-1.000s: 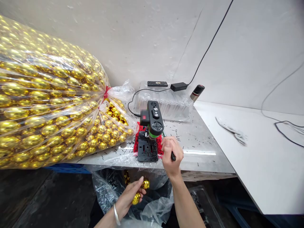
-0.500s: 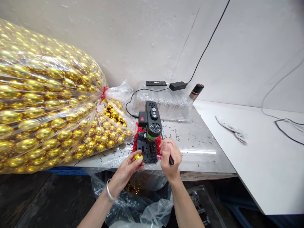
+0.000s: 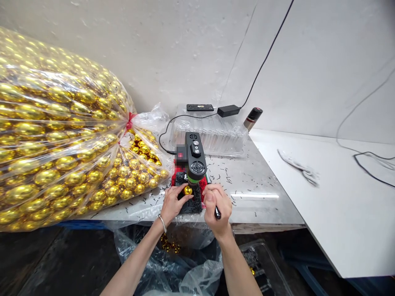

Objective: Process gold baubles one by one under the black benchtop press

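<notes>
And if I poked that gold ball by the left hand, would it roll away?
Loose, the gold ball would probably roll, since it looks round. Its shiny surface might make it slippery. It may be light, too: the left hand seems to hold it in a pinch.

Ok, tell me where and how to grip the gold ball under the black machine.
Pinch the gold ball by its sides, coming from the front left, as the left hand does: it is round, and the black machine overhangs it, likely blocking a grip from above.
</notes>
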{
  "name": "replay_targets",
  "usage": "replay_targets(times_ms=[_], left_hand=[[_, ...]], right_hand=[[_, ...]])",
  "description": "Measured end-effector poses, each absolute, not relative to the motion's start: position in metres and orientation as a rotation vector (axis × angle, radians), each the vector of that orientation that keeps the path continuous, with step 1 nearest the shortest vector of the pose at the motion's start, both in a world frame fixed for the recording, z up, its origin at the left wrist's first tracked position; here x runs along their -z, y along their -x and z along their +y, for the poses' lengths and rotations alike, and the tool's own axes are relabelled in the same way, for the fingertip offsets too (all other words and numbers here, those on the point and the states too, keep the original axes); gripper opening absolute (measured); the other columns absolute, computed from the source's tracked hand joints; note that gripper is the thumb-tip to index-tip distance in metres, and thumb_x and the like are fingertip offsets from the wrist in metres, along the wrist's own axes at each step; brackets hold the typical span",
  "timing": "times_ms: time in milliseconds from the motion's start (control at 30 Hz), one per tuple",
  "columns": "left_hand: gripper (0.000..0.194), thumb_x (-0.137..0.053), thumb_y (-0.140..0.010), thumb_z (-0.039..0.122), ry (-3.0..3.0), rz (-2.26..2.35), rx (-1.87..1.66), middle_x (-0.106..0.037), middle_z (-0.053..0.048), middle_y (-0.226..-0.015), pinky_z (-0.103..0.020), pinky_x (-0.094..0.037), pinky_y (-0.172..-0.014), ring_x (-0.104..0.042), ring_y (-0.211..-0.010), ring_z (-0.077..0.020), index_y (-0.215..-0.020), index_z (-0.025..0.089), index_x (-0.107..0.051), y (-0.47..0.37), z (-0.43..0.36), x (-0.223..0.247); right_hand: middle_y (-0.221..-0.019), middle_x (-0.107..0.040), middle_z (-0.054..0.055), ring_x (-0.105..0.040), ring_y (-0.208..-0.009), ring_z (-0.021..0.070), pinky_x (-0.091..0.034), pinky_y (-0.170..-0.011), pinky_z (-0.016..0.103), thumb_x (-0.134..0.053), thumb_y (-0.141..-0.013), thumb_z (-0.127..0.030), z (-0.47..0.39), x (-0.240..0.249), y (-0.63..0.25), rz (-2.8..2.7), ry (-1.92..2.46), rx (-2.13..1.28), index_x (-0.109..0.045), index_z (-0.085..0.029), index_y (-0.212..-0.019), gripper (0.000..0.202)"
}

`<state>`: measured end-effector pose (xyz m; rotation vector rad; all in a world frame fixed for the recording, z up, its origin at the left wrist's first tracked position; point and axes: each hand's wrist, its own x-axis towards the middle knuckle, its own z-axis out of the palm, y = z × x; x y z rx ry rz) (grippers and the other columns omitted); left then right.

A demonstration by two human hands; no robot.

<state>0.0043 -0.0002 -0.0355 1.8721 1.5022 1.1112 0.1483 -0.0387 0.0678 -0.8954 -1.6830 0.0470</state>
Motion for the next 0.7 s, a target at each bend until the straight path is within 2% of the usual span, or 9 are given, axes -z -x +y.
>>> replay_targets(times_ms=[467, 700], left_hand=[[0.035, -0.064, -0.082, 0.041, -1.847, 1.487, -1.119, -0.066, -0.005, -0.101, -0.041, -0.044, -0.092, -0.06, -0.101, -0.0226, -0.113, 0.026, -0.066, -0.006, 0.004, 0.046], [0.038, -0.058, -0.086, 0.04, -1.866, 1.345, -0.951, -0.057, -0.008, -0.129, -0.046, -0.032, -0.108, -0.047, -0.126, -0.0254, -0.121, 0.026, -0.062, 0.012, 0.011, 0.048]], right_hand=[[-0.062, -0.047, 0.0, -0.051, -0.069, 0.0128, -0.04, -0.059, 0.026, -0.04, -0.085, -0.002, -0.038, -0.066, -0.147, -1.663, 0.892, -0.043, -0.044, -0.02, -0.068, 0.025], [-0.064, -0.05, 0.001, -0.051, -0.07, 0.0131, -0.04, -0.06, 0.027, -0.04, -0.086, -0.003, -0.038, -0.065, -0.148, -1.679, 0.893, -0.038, -0.044, -0.02, -0.069, 0.025]])
